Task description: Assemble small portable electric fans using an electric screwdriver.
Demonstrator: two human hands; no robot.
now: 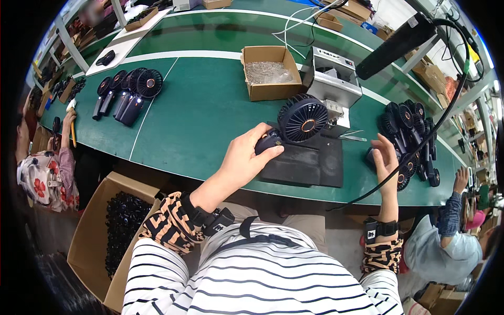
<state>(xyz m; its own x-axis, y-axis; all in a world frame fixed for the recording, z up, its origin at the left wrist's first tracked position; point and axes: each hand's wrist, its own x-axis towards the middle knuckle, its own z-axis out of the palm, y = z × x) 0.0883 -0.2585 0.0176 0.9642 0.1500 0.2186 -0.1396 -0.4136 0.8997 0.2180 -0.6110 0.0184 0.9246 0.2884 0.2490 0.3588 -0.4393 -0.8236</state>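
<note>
My left hand (247, 155) is closed round the handle of a dark handheld fan (302, 121), whose round grille faces up toward me. The fan is over a black mat (302, 165), just in front of a grey metal bench machine (336, 79). To the right, my right hand (386, 160) has its fingers apart beside a heap of similar dark fans (407, 126). Part of a fan lies behind that hand; whether the fingers touch it is hard to see. Metal tweezers (353, 137) lie between the mat and my right hand.
A cardboard box (273, 94) of small metal parts stands left of the machine. Several fans (128, 100) lie at the left of the green table (194, 115). A black cable (420, 144) hangs across the right side. A carton (89, 252) of black parts sits lower left. Co-workers sit on both sides.
</note>
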